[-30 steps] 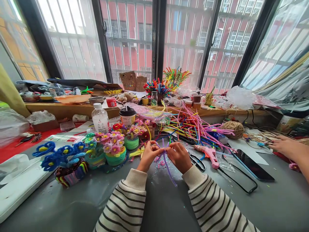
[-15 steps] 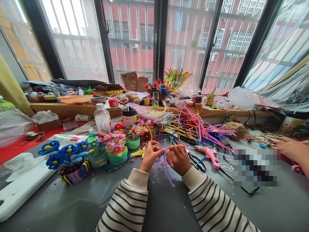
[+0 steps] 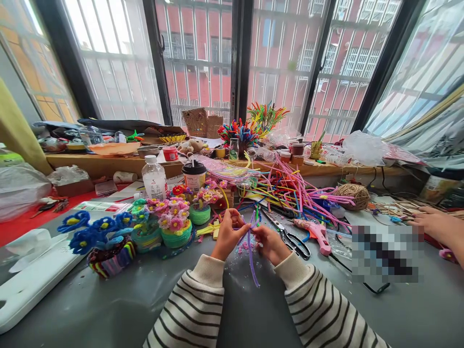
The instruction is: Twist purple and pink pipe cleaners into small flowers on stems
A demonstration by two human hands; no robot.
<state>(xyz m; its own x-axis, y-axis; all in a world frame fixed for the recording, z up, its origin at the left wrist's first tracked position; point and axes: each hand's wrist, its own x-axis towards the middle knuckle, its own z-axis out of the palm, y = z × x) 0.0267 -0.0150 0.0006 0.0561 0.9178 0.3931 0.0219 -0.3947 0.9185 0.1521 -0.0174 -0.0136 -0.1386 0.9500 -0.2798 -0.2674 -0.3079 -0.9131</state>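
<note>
Purple pipe cleaners (image 3: 253, 261) cross between my two hands, one long end hanging down toward me and a shorter end sticking up. My left hand (image 3: 232, 234) pinches them near the crossing with thumb and forefinger. From the other side, my right hand (image 3: 271, 242) has its fingers closed on the purple stems just right of the crossing. Beneath the hands, pink and purple fuzz scraps (image 3: 244, 247) lie on the grey table (image 3: 250, 314). Black-handled scissors (image 3: 292, 239) rest just beyond my right hand.
Pipe-cleaner flower pots (image 3: 176, 232) and a blue-flowered pot (image 3: 112, 256) stand to the left, near a bottle (image 3: 154, 179) and a lidded cup (image 3: 194, 176). Loose pipe cleaners (image 3: 290, 186) heap behind. A pink glue gun (image 3: 319, 236) lies right; another person's hand (image 3: 437, 227) is at far right.
My right hand has dropped slightly and turned, its fingers lower beside the crossing. The hanging purple end has swung a little left. My left hand has barely moved.
</note>
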